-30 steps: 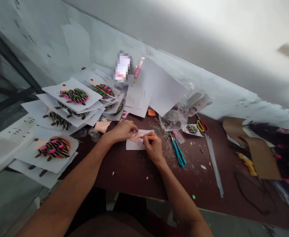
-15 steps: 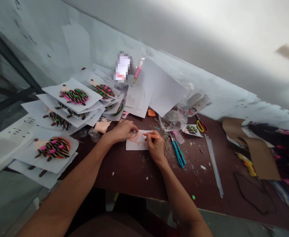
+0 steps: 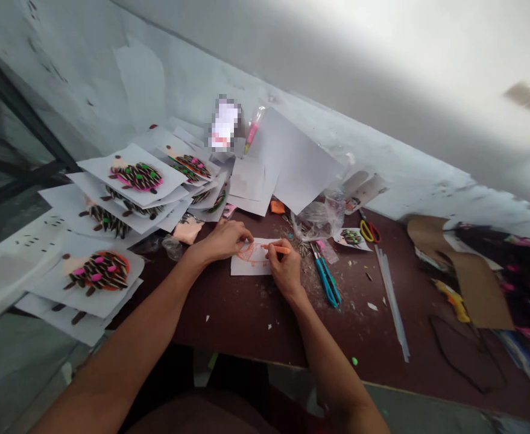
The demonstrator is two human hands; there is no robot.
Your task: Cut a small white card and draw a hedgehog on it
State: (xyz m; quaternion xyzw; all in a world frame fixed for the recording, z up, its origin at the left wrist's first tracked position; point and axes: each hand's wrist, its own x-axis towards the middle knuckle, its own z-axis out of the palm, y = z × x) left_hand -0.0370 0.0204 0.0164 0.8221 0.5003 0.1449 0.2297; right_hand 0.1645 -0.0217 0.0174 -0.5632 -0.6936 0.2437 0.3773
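The right hand (image 3: 285, 269) has shifted the orange marker (image 3: 281, 249) rightward.

Left hand (image 3: 227, 239) palm-down, fingers curved; right hand (image 3: 286, 267) pinched, seemingly thumb-to-forefinger.

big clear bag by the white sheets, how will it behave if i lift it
The big clear bag would probably sag, since its film looks thin and crumpled. It is likely light for its bulk, though any contents are hard to tell.
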